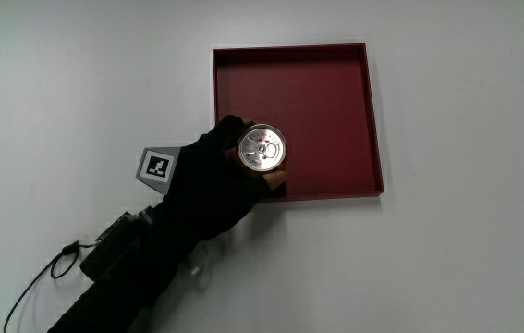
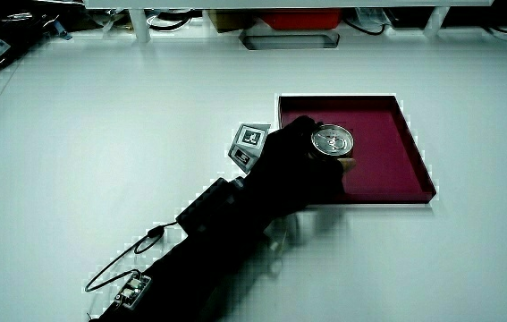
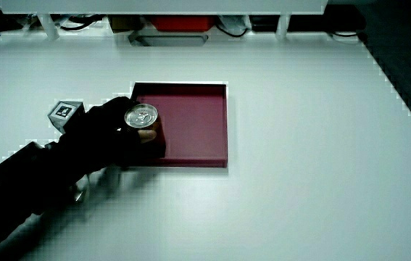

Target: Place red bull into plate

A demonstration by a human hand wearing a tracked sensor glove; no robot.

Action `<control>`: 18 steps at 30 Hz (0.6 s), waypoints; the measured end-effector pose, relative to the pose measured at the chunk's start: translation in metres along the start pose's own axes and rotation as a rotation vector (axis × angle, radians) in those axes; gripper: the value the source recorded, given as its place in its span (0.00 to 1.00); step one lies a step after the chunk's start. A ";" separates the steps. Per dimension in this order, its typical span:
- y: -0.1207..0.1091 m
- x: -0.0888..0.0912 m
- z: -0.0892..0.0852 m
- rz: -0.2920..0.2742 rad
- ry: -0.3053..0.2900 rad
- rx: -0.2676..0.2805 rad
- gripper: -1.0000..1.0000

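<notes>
A Red Bull can stands upright, its silver top facing up, inside the square dark red plate, in the corner nearest the person. The black-gloved hand is wrapped around the can's side, with the patterned cube on its back. In both side views the can sits at the plate's corner with the hand shut on it. Whether the can's base touches the plate floor is hidden by the fingers.
The plate lies on a white table. A black device with a cable is strapped along the forearm. A low partition with boxes and cables lines the table's farthest edge in both side views.
</notes>
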 end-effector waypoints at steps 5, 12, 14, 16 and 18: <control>0.001 -0.001 0.000 0.027 0.020 -0.014 0.50; 0.002 -0.001 -0.001 0.035 0.006 -0.031 0.38; 0.003 0.002 -0.001 0.042 0.000 -0.056 0.31; 0.002 0.004 -0.001 0.041 -0.011 -0.074 0.25; -0.002 0.006 0.003 0.056 -0.053 -0.082 0.19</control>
